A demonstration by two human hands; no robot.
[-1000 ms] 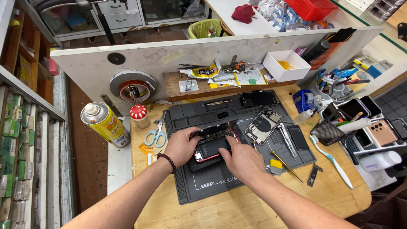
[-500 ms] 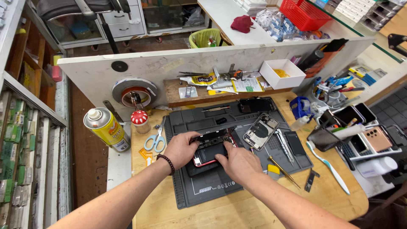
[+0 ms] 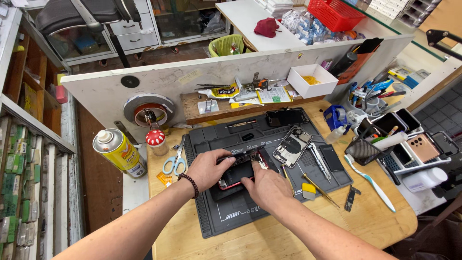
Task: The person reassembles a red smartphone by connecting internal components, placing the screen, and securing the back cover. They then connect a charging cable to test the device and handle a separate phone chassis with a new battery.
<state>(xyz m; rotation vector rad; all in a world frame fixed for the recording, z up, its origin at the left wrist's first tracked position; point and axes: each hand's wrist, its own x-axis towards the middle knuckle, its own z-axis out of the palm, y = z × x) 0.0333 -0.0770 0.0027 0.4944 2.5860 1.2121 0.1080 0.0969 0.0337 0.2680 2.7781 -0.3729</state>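
I am holding an opened red-framed phone (image 3: 239, 171) flat on the dark work mat (image 3: 226, 212) in the middle of the bench (image 3: 385, 216), so the mat is keeping it from sliding while its insides are facing up at me. My left hand (image 3: 208, 168) is steadying the phone's left edge, its fingers (image 3: 226, 159) curled over the top corner and pressing on it, while my right hand (image 3: 264, 185) is lying over the lower right edge with its fingers pressed together against the frame. Just right of it, a second opened phone shell (image 3: 292, 146) is lying on the same mat beside a metal tool (image 3: 318, 161), within easy reach. Blue-handled scissors (image 3: 175, 161) are resting at the mat's left edge. Farther left, a yellow spray can (image 3: 119, 153) with a printed label and a white cap is standing upright by a small red mushroom-shaped bottle (image 3: 155, 141). On the wooden ledge behind, a yellow glue tube (image 3: 222, 91) is lying by a white open box (image 3: 312, 80)
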